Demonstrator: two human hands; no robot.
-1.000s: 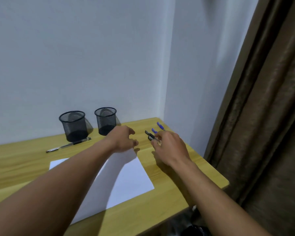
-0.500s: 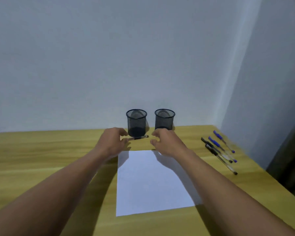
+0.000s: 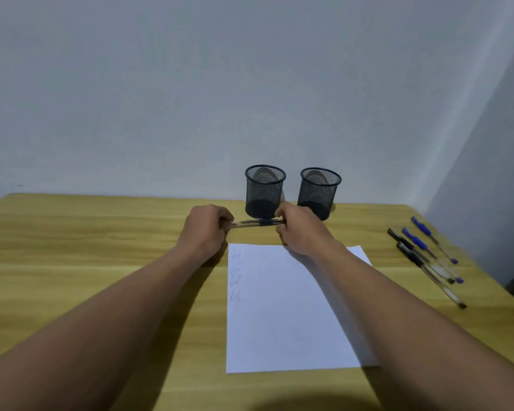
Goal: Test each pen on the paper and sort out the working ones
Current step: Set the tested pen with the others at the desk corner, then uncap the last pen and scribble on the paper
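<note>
2 pen (image 3: 257, 223) ends inside hands, left (image 3: 206, 230) and right (image 3: 302, 231)

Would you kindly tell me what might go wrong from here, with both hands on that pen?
1. The left hand and right hand grip the pen right in front of the left cup; a sharp pull might knock it over.
2. The spare pens lie near the right edge of the table, so a sweeping forearm could roll them off.

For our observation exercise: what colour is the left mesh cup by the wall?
The left mesh cup is black; head view.
</note>
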